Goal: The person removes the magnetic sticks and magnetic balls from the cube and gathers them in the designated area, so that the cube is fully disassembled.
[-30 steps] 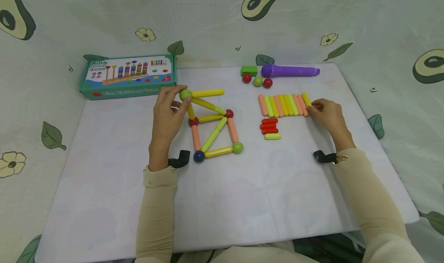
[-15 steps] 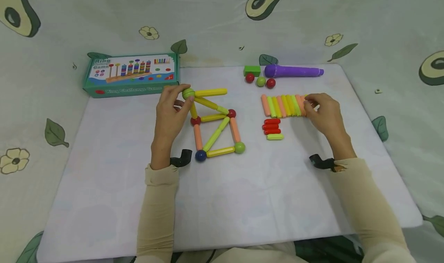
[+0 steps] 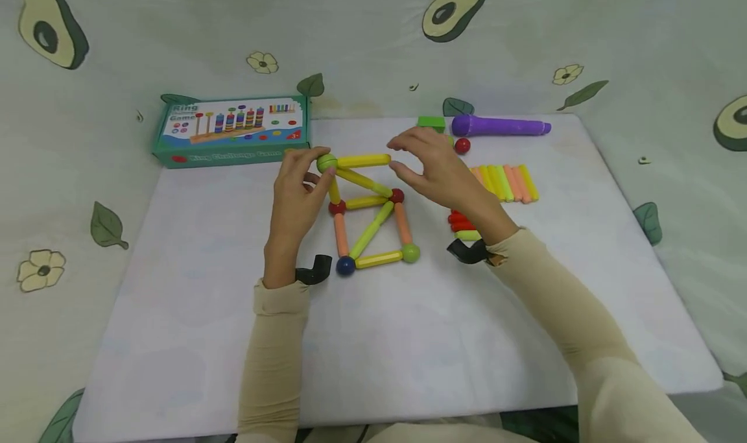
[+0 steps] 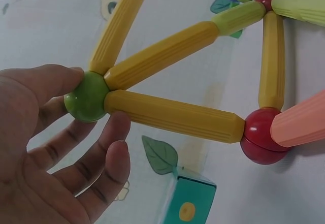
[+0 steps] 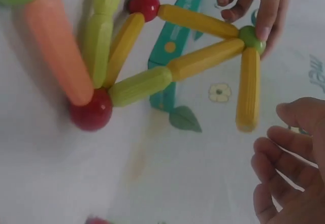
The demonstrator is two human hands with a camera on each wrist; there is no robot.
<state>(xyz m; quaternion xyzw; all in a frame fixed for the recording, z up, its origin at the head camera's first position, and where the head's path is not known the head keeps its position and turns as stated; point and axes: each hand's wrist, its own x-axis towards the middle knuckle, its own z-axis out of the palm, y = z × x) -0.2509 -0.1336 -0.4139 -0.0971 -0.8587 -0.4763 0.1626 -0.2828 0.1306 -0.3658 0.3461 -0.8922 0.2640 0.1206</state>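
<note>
My left hand (image 3: 296, 196) pinches a green ball (image 4: 87, 98) at the top left corner of a frame of coloured sticks and balls. From that ball run several yellow sticks; one free yellow stick (image 5: 248, 94) points right with nothing at its far end. My right hand (image 3: 438, 167) has its fingers spread and bent around air, close by this free end. Red balls (image 3: 396, 196) join the middle of the frame. Below are a dark blue ball (image 3: 345, 266), another green ball (image 3: 411, 253), orange sticks (image 3: 403, 224) and a yellow-green diagonal (image 3: 371, 230).
A green game box (image 3: 230, 152) stands at the back left. Behind the right hand lie a row of sticks (image 3: 506, 185) and short red pieces (image 3: 460, 222), partly hidden by the arm. A purple microphone-shaped toy (image 3: 500, 126), green block (image 3: 430, 122) and red ball (image 3: 462, 146) are at the back.
My right hand has left the right end of the stick row, where a yellow stick now lies, and moved left to the frame. My left hand keeps its pinch on the green ball.
</note>
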